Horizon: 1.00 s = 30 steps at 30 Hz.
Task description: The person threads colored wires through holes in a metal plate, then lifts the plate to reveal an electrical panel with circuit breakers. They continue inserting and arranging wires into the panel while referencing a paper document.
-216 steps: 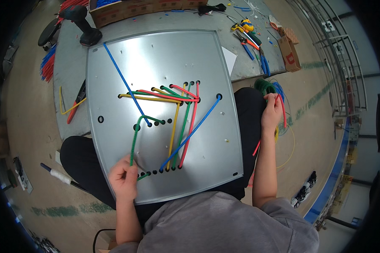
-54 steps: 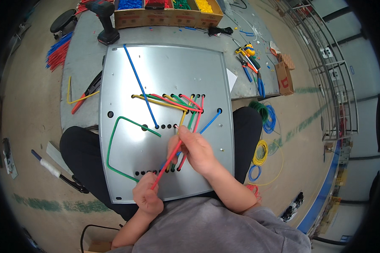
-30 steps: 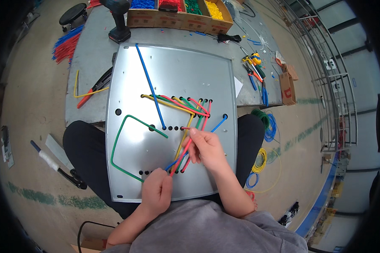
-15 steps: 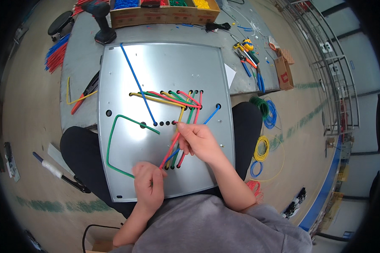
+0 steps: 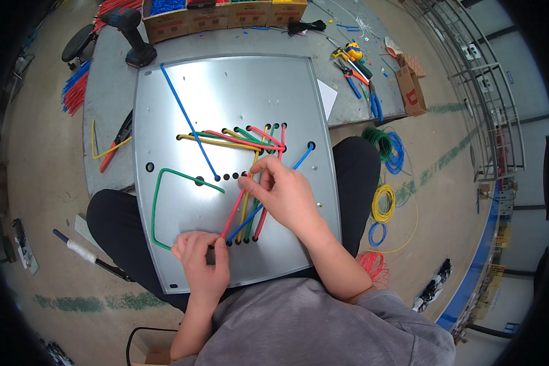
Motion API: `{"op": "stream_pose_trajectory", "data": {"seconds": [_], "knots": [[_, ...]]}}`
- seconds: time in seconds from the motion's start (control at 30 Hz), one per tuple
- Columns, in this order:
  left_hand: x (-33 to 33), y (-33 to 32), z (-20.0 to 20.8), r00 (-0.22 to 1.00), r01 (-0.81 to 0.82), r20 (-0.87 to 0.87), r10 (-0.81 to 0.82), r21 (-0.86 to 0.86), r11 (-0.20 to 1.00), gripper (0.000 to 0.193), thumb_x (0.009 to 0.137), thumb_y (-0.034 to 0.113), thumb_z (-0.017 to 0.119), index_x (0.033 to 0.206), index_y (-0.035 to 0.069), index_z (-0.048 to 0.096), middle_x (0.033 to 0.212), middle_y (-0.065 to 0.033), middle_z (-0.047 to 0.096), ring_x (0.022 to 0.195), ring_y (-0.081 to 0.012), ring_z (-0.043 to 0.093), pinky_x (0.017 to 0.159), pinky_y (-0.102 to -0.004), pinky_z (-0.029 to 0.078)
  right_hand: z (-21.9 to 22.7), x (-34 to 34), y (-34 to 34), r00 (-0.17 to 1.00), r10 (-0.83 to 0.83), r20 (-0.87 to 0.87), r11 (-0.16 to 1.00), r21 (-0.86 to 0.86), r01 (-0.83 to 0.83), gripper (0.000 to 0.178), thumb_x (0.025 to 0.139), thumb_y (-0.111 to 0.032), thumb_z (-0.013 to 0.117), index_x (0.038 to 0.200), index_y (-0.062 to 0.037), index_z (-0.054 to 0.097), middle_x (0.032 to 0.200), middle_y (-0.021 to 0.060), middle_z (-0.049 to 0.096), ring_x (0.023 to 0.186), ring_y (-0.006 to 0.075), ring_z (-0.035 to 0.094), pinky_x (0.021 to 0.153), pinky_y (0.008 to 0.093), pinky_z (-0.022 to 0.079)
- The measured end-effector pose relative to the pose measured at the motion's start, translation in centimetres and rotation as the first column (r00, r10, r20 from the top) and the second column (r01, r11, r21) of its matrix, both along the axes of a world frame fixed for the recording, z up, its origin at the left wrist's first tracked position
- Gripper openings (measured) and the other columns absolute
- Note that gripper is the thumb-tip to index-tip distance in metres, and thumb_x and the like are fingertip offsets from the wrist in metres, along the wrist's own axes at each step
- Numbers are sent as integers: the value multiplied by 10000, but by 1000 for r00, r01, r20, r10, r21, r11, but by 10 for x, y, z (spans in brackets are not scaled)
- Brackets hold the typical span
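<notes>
A grey metal panel [image 5: 274, 79] with holes lies across my lap, with red, yellow, green and blue wires threaded through it. My left hand [image 5: 202, 261] is curled at the lower holes, thumb and forefinger at the lower end of a red wire [image 5: 233, 216]; its very tip is hidden. That wire slants up to a row of holes in the middle. There my right hand [image 5: 283, 192] has its thumb against the wire's upper end, with the forefinger apart from the thumb. A bent green wire [image 5: 155, 207] runs down to my left fingers. One long blue wire [image 5: 188, 119] crosses the upper left.
Beyond the panel, a workbench [image 5: 226, 43] carries a cordless drill [image 5: 131, 36], a box [image 5: 226, 19] of coloured parts and several pliers [image 5: 351, 79]. Cutters [image 5: 113, 146] with red handles lie at the left. Coils of wire [image 5: 383, 203] rest on the floor at the right.
The red wire now lies straighter between my hands. My left hand has shifted slightly left, and my right thumb and forefinger have spread at the wire's upper end. The view has shifted slightly.
</notes>
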<state>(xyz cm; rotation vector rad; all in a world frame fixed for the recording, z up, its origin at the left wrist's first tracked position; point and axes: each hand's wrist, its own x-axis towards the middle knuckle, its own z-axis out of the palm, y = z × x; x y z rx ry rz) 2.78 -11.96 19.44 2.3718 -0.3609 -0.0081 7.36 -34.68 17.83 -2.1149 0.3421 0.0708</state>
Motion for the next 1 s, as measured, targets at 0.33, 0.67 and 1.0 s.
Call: {"op": "stream_pose_trajectory", "data": {"seconds": [0.33, 0.67, 1.0], "knots": [[4, -5, 1, 998, -48, -29, 49, 17, 999, 92, 890, 105, 785, 932, 98, 703, 887, -7, 665, 943, -228, 559, 940, -393, 332, -4, 3, 6, 999, 18, -33, 989, -149, -23, 302, 953, -398, 788, 970, -114, 687, 649, 9, 644, 608, 222, 678, 549, 378, 492], [13, -8, 1, 995, 15, -101, 2, 163, 987, 113, 845, 116, 808, 882, 130, 703, 854, 11, 605, 913, -233, 536, 909, -402, 337, -9, 0, 17, 997, 42, 58, 959, -282, -24, 197, 961, -296, 767, 997, -119, 688, 874, 32, 714, 811, 239, 727, 618, 404, 560], [22, -4, 7, 988, 59, -150, -34, 166, 984, 116, 838, 121, 818, 850, 128, 703, 805, 5, 558, 853, -231, 514, 843, -398, 336, -19, 0, 23, 989, 6, 146, 975, -222, 27, 165, 966, -256, 762, 963, -110, 685, 829, 35, 676, 789, 251, 684, 634, 411, 527]]}}
